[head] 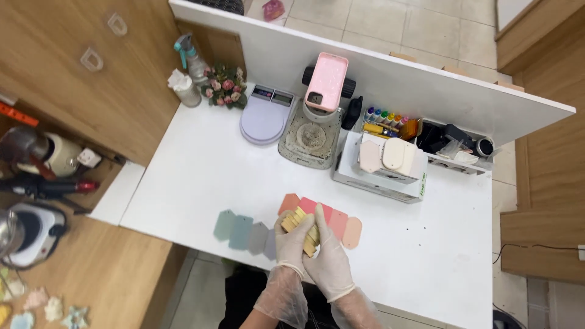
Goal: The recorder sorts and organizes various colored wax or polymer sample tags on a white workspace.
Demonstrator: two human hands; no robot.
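Note:
Both my hands wear thin clear gloves. My left hand (pixel 290 242) and my right hand (pixel 329 256) together hold a small stack of pale yellow tag-shaped slabs (pixel 300 226) just above the white table (pixel 426 244). Under and beside my hands lies a row of flat tag-shaped pieces: grey-green and lilac ones (pixel 242 231) to the left, orange and pink ones (pixel 334 219) to the right. The middle of the row is hidden by my hands.
At the back stand a lilac scale (pixel 264 116), a dusty grey scale (pixel 311 139) with a pink phone (pixel 326 81) propped on it, a white box holding pale tag pieces (pixel 385 163), a bin of markers (pixel 385 122), small flowers (pixel 224 87) and a spray bottle (pixel 190 53). A wooden counter lies left.

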